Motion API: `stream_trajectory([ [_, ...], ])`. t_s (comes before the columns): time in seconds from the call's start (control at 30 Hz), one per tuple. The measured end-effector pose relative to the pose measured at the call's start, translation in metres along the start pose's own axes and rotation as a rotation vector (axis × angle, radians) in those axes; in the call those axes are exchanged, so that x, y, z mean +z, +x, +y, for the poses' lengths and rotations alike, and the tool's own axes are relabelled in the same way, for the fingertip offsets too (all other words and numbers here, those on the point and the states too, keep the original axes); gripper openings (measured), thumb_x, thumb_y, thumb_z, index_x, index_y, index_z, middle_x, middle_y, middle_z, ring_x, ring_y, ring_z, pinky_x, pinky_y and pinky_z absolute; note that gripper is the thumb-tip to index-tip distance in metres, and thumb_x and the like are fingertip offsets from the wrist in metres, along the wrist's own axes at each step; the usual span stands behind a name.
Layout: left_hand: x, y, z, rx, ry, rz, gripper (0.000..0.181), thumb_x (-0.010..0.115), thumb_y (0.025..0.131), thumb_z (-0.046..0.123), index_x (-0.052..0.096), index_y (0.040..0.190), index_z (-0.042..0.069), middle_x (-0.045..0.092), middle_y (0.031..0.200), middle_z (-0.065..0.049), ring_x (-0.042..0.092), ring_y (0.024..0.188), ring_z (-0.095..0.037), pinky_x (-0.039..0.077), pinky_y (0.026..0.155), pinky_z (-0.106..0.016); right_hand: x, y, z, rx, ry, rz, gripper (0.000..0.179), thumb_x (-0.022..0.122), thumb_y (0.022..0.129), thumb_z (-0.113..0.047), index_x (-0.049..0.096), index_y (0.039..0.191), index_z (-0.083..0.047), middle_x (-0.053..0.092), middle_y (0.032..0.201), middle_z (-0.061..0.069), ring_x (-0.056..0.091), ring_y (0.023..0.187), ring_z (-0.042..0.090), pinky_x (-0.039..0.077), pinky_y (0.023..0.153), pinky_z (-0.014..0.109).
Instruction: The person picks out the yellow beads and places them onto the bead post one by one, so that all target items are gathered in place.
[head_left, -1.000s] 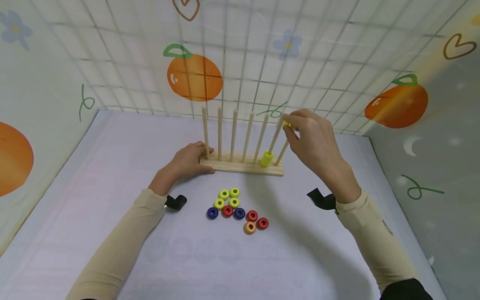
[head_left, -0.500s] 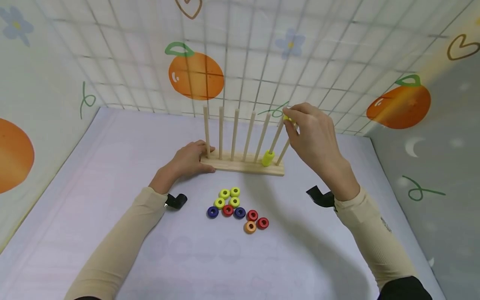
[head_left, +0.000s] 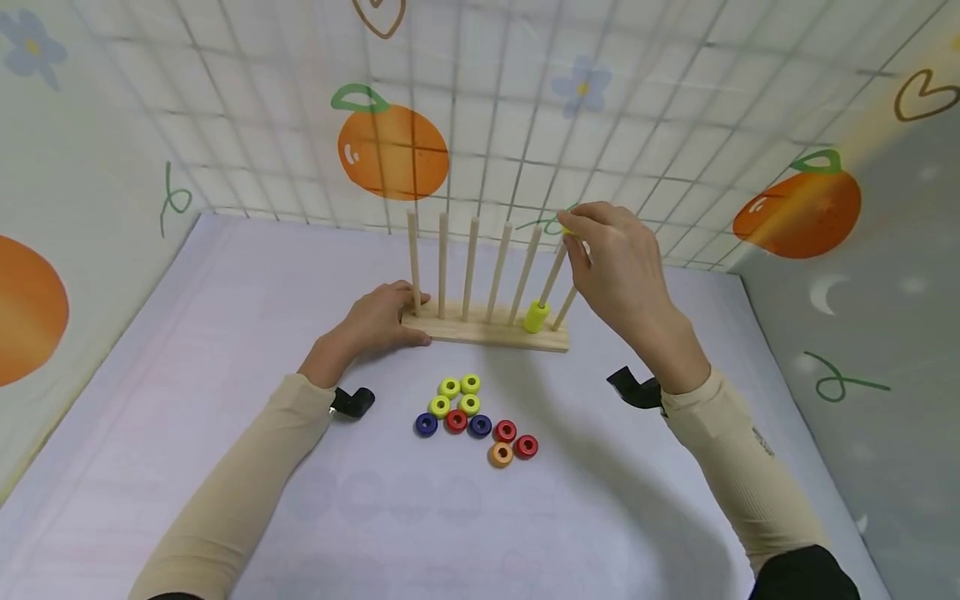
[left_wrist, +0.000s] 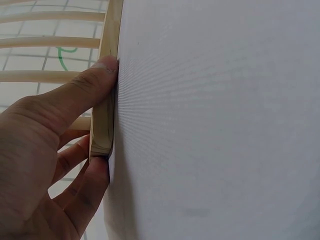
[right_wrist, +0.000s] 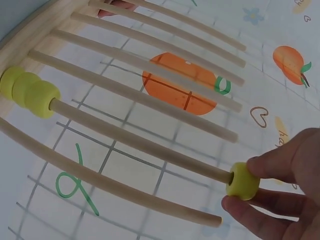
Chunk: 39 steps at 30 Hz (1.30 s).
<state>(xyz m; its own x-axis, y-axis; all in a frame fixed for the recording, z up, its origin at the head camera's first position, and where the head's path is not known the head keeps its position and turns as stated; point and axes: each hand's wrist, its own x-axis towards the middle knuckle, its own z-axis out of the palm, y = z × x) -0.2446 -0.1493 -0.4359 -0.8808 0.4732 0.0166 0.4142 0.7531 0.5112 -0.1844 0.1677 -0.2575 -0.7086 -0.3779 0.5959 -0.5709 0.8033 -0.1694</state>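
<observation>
My left hand (head_left: 378, 321) grips the left end of a wooden peg rack (head_left: 487, 335), thumb along the front of the base and fingers around its end, as the left wrist view shows. Several upright pegs stand in a row on it. My right hand (head_left: 618, 258) pinches a yellow bead (right_wrist: 243, 181) between thumb and fingers at the top of the second peg from the right. In the right wrist view the peg's tip sits in the bead's hole. Lower on that same peg, a stack of yellow beads (right_wrist: 30, 92) rests against the base.
In front of the rack lie loose beads: several yellow ones (head_left: 469, 405), two blue ones (head_left: 426, 425), three red ones (head_left: 527, 447) and one orange bead (head_left: 500, 454). A patterned cloth wall (head_left: 262, 125) rises close behind the rack.
My right hand has shifted slightly left, bringing the yellow bead from beside the peg's tip onto it. The left hand keeps its hold on the rack's end.
</observation>
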Motion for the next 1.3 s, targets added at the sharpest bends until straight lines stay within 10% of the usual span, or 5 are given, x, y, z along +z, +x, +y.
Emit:
stream_trajectory([
  [0.67,-0.001,0.0,0.003,0.007,0.003,-0.002,0.071,0.085,0.078,0.042,0.063,0.136,0.008,0.058,0.131,-0.008,0.053,0.11,-0.026,0.044,0.085,-0.043,0.003,-0.007,0.004,0.013,0.015,-0.06,0.037,0.066,0.091,0.002,0.066,0.128,0.002,0.064,0.122,0.023,0.064,0.067,0.031,0.049,0.056,0.04],
  [1.03,-0.002,0.0,0.004,0.008,0.006,0.001,0.068,0.086,0.078,0.041,0.066,0.132,0.005,0.058,0.134,-0.009,0.053,0.114,-0.028,0.044,0.088,-0.044,-0.005,-0.023,-0.006,-0.077,0.028,0.012,0.034,0.071,0.087,0.002,0.07,0.121,0.002,0.066,0.117,0.02,0.065,0.099,0.036,0.054,0.069,0.047],
  [1.3,0.0,0.001,0.003,-0.019,0.003,-0.014,0.072,0.086,0.077,0.041,0.063,0.136,0.007,0.058,0.132,-0.009,0.053,0.109,-0.027,0.044,0.087,-0.043,0.018,-0.047,-0.022,-0.131,0.112,-0.124,0.031,0.075,0.086,0.0,0.071,0.116,0.003,0.068,0.108,0.015,0.067,0.088,0.028,0.055,0.068,0.039],
])
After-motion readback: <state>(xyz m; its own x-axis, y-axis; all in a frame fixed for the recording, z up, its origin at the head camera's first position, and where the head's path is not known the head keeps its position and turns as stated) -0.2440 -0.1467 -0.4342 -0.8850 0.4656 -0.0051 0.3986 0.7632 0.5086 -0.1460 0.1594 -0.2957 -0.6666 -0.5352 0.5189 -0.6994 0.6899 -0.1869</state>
